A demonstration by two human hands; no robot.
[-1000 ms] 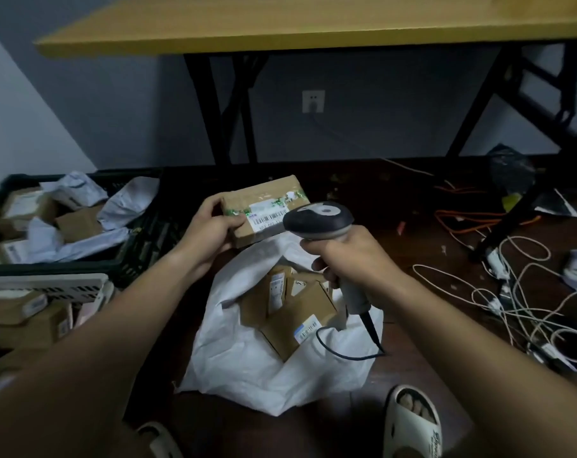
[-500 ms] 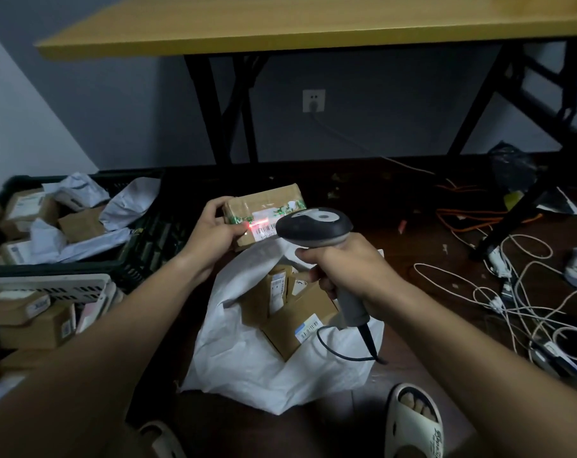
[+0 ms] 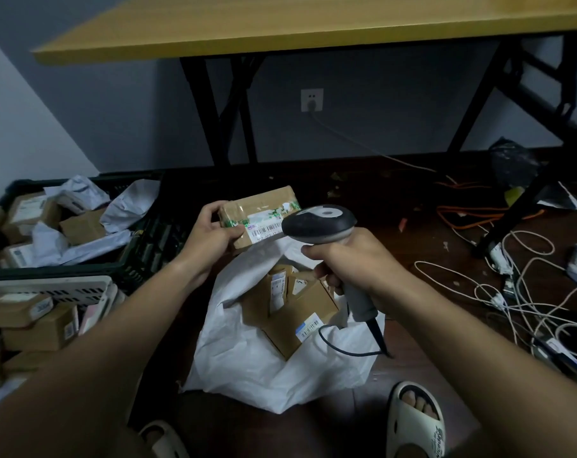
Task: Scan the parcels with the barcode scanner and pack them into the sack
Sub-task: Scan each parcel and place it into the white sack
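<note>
we note the left hand (image 3: 211,238) grasping a brown parcel (image 3: 262,218) by its left end, thumb on the near face, fingers curled over the top; parcel held in the air above the far rim of the white sack (image 3: 247,355); its white label carries a barcode and digits we read partly as "502 602 17", the rest hidden behind the scanner; green printed tape crosses the box, wording too small to read; right hand (image 3: 350,262) clenched round the grip of the grey barcode scanner (image 3: 318,224), head just beside the label, cord looping down onto the sack; sack mouth open below both hands, several brown boxes (image 3: 292,309) inside, their labels with barcodes unreadable; left, a black crate (image 3: 141,256) of parcels and crumpled white mailers; nearer left, stacked boxes (image 3: 39,325) beside a white basket (image 3: 49,287); right, tangled white and orange cables (image 3: 512,292) on the dark floor; open floor between sack and the black table legs (image 3: 221,110) on the far side; near right, a white slipper (image 3: 416,424) with faint lettering, unreadable; wall socket (image 3: 312,100) far centre.
</note>
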